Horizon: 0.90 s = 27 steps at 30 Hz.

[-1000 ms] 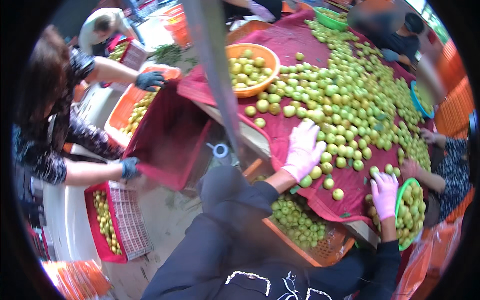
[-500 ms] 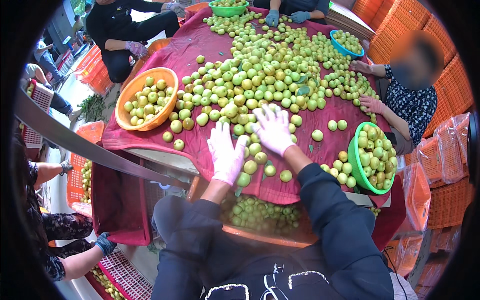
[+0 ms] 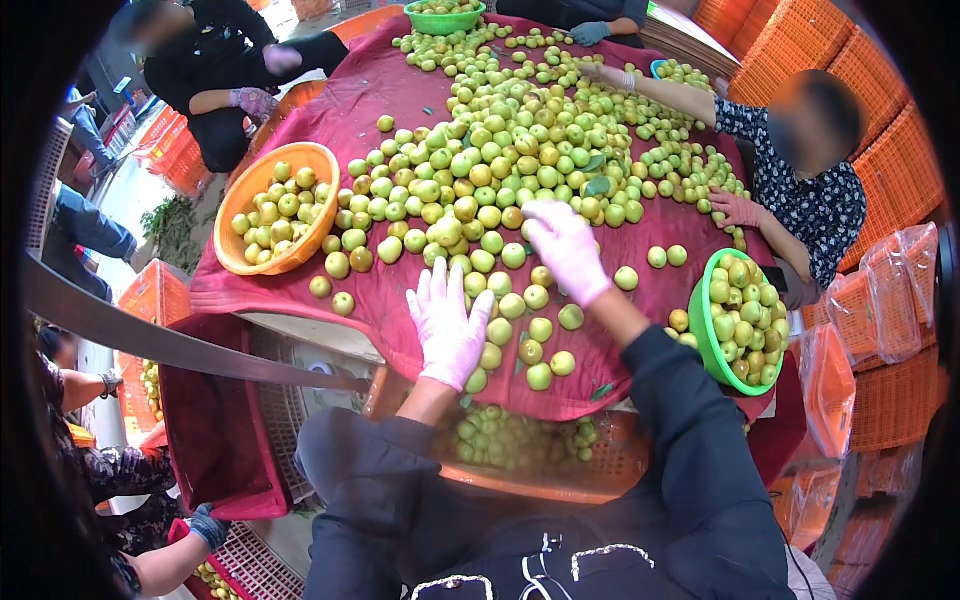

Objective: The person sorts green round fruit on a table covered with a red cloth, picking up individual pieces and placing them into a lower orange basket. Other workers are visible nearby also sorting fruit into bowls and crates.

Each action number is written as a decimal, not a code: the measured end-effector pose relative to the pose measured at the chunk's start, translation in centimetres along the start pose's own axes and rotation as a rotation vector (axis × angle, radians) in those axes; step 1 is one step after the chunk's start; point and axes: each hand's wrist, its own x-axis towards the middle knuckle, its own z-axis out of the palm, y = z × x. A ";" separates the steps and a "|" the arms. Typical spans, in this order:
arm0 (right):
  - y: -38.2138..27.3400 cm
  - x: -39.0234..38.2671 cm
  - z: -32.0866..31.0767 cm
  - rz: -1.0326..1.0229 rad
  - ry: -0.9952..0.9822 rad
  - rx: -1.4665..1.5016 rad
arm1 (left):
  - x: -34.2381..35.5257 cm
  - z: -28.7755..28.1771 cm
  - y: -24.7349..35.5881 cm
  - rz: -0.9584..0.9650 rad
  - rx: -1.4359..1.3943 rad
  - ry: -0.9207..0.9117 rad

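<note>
A big heap of round yellow-green fruits, like large jujubes (image 3: 500, 150), covers the middle of a table draped in dark red cloth (image 3: 590, 345). My left hand (image 3: 447, 328), in a pale pink glove, is open with fingers spread beside loose fruits near the front edge. My right hand (image 3: 568, 252), gloved alike, reaches to the near side of the heap. Its fingers are bent but apart, and no fruit shows in its grasp. Several fruits lie between my hands. Below the table edge, an orange crate (image 3: 610, 455) in front of me holds more fruits.
An orange bowl (image 3: 328, 215) of fruits stands left, a green basin (image 3: 708, 335) of them right. Another green basin (image 3: 445, 20) is at the far end. Co-workers sit around the table. A grey metal bar (image 3: 190, 335) crosses the left. Orange crates (image 3: 895, 400) are stacked right.
More fruits now lie near the front edge between my hands. My right hand's fingers have bent, and my left hand is slightly lower. The co-worker at right has stretched an arm across the heap.
</note>
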 end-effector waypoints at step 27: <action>4.0 -1.2 -2.2 0.715 -0.094 1.344 | -0.2 -0.2 0.1 -0.004 -0.024 0.007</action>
